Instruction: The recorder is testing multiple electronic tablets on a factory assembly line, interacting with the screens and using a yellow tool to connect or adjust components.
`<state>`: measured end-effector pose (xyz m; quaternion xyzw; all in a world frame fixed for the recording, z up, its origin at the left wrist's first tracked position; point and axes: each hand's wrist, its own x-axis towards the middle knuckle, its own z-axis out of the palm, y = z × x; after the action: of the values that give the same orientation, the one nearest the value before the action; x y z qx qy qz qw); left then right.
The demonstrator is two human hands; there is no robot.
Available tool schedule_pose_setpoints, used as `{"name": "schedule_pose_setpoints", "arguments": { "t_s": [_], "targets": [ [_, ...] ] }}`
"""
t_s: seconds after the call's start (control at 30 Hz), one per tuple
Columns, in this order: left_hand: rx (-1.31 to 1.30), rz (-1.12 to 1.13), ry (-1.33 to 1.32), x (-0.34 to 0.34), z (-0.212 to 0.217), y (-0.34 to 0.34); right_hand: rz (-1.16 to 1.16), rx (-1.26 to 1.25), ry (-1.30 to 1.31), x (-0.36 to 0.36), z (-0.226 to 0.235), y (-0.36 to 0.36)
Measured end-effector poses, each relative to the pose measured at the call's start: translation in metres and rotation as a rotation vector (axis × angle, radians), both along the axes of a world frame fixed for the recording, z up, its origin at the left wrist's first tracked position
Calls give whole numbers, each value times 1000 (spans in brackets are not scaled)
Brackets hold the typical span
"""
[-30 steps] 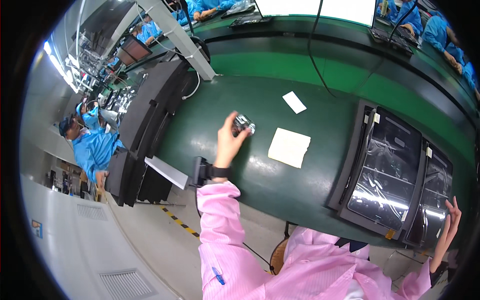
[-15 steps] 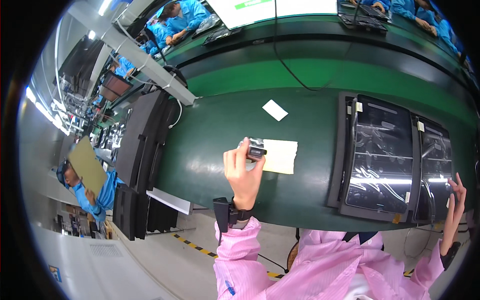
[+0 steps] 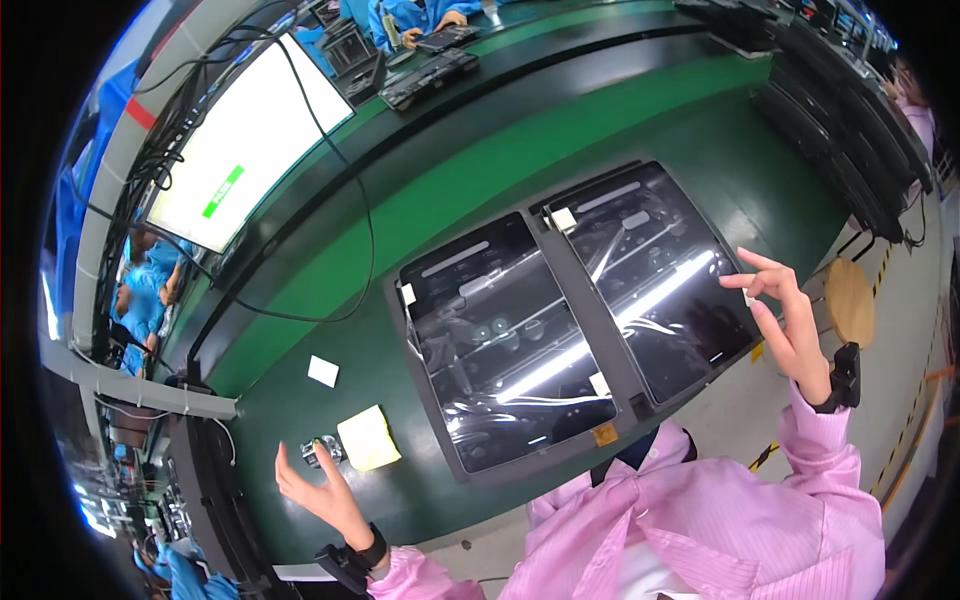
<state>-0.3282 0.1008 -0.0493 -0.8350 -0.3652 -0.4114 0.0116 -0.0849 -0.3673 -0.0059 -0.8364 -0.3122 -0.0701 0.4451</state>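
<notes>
My left hand [image 3: 325,496] is open, thumb and fingers spread around a small dark, silvery block-shaped object [image 3: 315,453], whose kind I cannot make out. That object rests on the green table against a yellow paper pad [image 3: 369,438]. Two glossy black flat panels under clear film, a left panel [image 3: 500,360] and a right panel [image 3: 665,290], lie side by side on a dark grey tray [image 3: 600,360]. My right hand [image 3: 792,322] has its fingers apart at the right panel's outer edge. A small white tab [image 3: 747,297] shows between its thumb and forefinger.
A white card [image 3: 323,371] lies beyond the yellow pad. A lit monitor [image 3: 250,140] stands at the upper left, with a black cable [image 3: 371,240] drooping over the table. Stacked black trays [image 3: 835,110] stand at the far right, near a round wooden stool [image 3: 849,303]. People work across the bench.
My left hand has let go of the small block-shaped object, now on the table beside the yellow pad. The view has swung right and tilted; my right hand stays by the right panel's edge.
</notes>
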Motion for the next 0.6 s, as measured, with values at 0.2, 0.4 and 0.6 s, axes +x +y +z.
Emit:
{"name": "schedule_pose_setpoints", "arguments": {
  "t_s": [0.2, 0.4, 0.6],
  "targets": [
    [-113, -765, 304, 84, 55, -104, 105, -128, -35, 21, -1, 0],
    [-137, -818, 532, 127, 53, -112, 254, -206, -104, 47, 2, 19],
    [-177, -866, 645, 140, 37, -108, 311, -265, -47, 57, 3, 22]
  ]
}}
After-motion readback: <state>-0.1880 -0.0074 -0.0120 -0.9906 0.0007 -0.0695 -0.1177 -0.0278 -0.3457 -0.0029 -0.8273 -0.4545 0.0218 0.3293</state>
